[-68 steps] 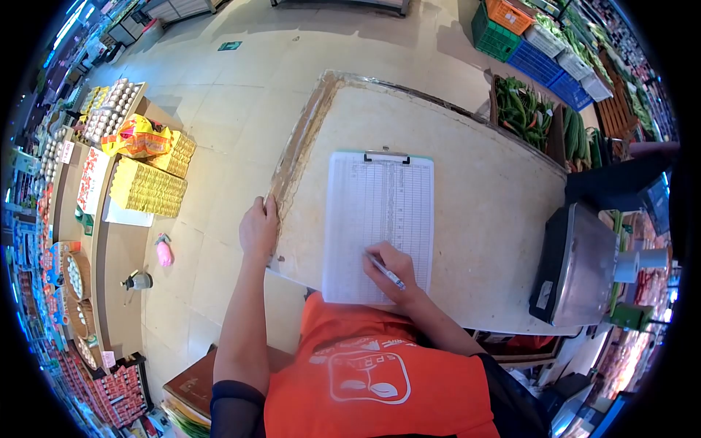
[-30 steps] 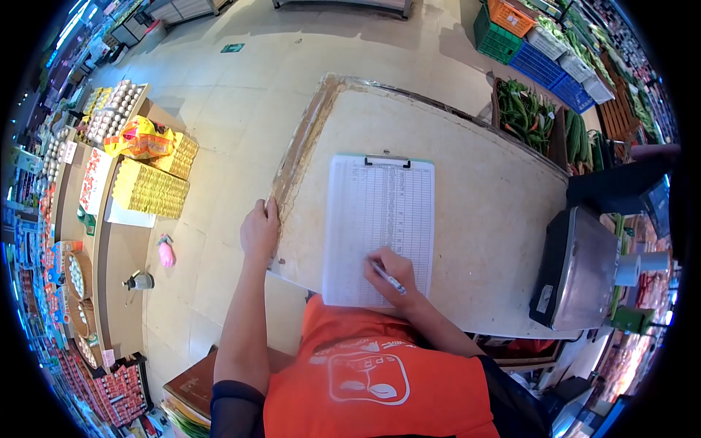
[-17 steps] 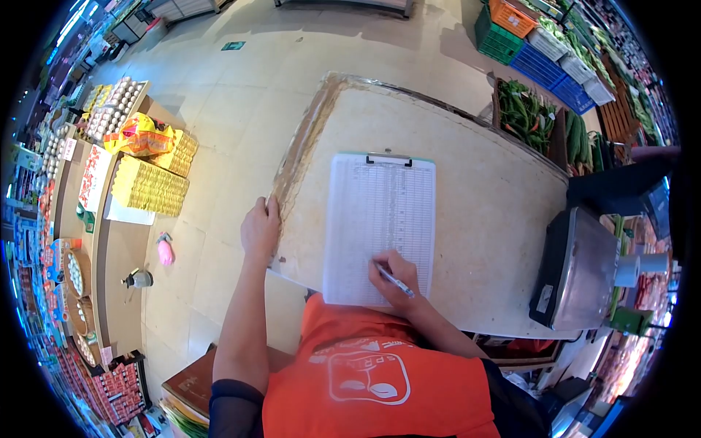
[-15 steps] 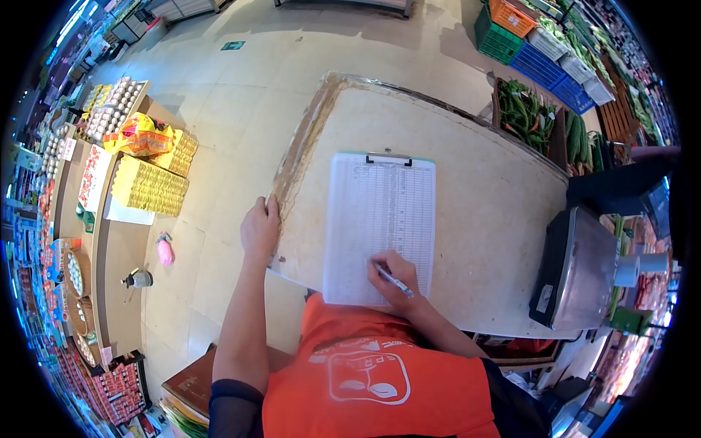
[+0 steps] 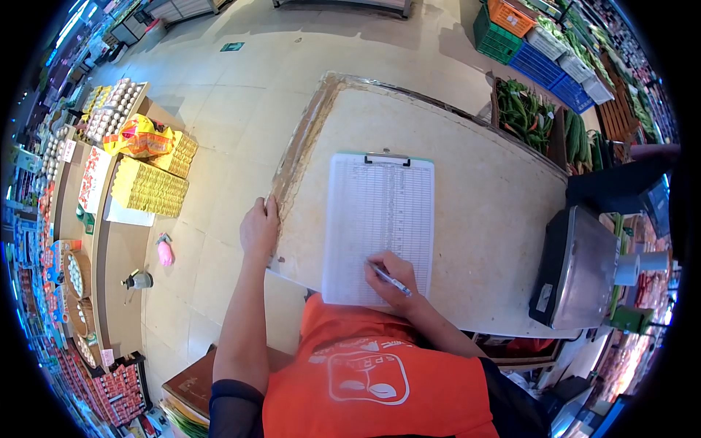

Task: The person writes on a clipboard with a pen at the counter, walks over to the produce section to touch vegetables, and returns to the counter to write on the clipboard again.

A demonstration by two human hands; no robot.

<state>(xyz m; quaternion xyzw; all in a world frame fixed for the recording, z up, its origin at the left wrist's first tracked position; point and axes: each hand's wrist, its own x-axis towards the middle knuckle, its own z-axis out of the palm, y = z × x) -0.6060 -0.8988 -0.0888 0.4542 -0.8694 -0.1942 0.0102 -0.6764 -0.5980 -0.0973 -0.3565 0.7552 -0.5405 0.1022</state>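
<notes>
Interior of a grocery shop. At the left, rows of eggs are occupying a display stand, and stacked yellow trays are standing near them. At the upper right, green peppers are filling a box, while coloured crates are sitting beside leafy vegetables. A device resembling a weighing scale is standing at the right end of the tabletop; packaged goods are crowding the lower-left margin.

The right hand holds a pen over a printed sheet on a clipboard. The left hand rests at the edge of the tabletop. Green peppers lie in a box.
</notes>
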